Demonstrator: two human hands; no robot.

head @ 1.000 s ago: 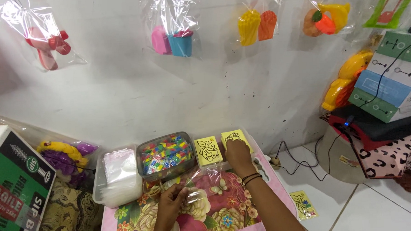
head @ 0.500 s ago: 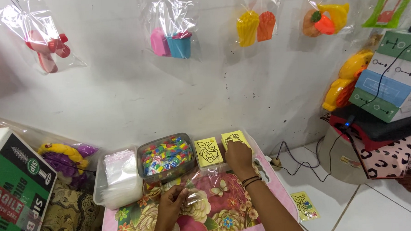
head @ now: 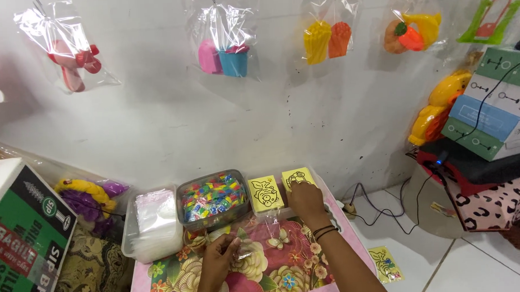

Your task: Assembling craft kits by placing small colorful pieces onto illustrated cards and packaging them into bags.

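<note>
Reaching forward with my right hand, I have the fingers pressed flat on the nearer edge of the right stack of yellow picture cards, which sits at the far edge of the worktop just beside a second yellow stack; the grip is not closed round anything, only resting on top. My left hand is lower down over the flowered cloth, pinching a small clear plastic bag between thumb and fingers. Left of the cards stands a clear tub of coloured pieces, and beyond it a white tub of folded clear bags. I judge the step in hand to be taking a card off the stack while the bag is held ready. The next move, as I read it, calls for peeling a single card free without dragging the stack
</note>
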